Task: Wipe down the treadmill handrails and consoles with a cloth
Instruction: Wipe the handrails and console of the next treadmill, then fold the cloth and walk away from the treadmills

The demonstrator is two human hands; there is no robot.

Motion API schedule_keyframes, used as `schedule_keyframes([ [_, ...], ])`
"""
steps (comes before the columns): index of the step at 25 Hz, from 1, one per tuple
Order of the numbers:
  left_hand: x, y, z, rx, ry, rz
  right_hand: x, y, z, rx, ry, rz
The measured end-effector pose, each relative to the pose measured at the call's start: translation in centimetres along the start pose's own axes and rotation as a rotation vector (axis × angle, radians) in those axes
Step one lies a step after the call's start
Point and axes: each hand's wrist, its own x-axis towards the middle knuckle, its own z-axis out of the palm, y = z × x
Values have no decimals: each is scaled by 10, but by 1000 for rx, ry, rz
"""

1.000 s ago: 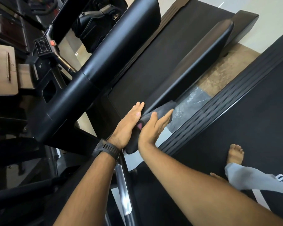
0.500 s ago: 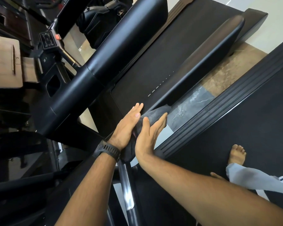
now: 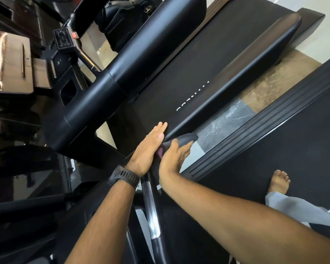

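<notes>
A dark grey cloth (image 3: 186,139) is wrapped round the lower end of a long black handrail (image 3: 236,77) on the neighbouring treadmill. My left hand (image 3: 148,151), with a black watch on its wrist, presses flat against the cloth's left side, fingers straight. Against the right side presses my right hand (image 3: 172,159), fingers straight and slightly blurred, so the cloth is sandwiched between both palms. Only the cloth's tip and a pink tag show between the hands. The glossy console (image 3: 10,60) lies at the far left.
A thick black handrail (image 3: 122,69) runs diagonally left of my hands, with a button pad (image 3: 62,38) above it. A silver-and-black bar (image 3: 151,210) stands between my forearms. My bare foot (image 3: 278,181) rests on the belt (image 3: 274,149) at right. Floor tiles (image 3: 271,86) separate the two treadmills.
Both hands have slid the cloth a little down the handrail toward me, the right hand trailing lower than the left. Both palms have stayed pressed on the cloth.
</notes>
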Motion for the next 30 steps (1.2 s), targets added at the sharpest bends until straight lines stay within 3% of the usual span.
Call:
schedule_keyframes([
  [3, 1, -5, 0, 19, 9, 22, -9, 0, -6, -7, -7, -118],
  [6, 0, -8, 1, -26, 22, -7, 15, 1, 0, 31, 61, 136],
  [8, -2, -11, 2, 7, 49, -7, -1, 6, 0, -43, -33, 192],
  [13, -16, -12, 5, 251, 90, -15, -26, 5, -15, -156, -125, 17],
  [18, -31, -8, 4, 447, 250, 64, -37, 2, -29, -35, -138, -101],
  [22, -41, 13, 10, 282, 275, 57, -44, -9, -37, 11, -193, -281],
  [26, -37, 34, 14, 222, 336, 162, -38, -38, -53, -44, -272, -597],
  [30, -31, 57, 26, 38, 394, 265, -30, -73, -64, -110, -221, -553],
])
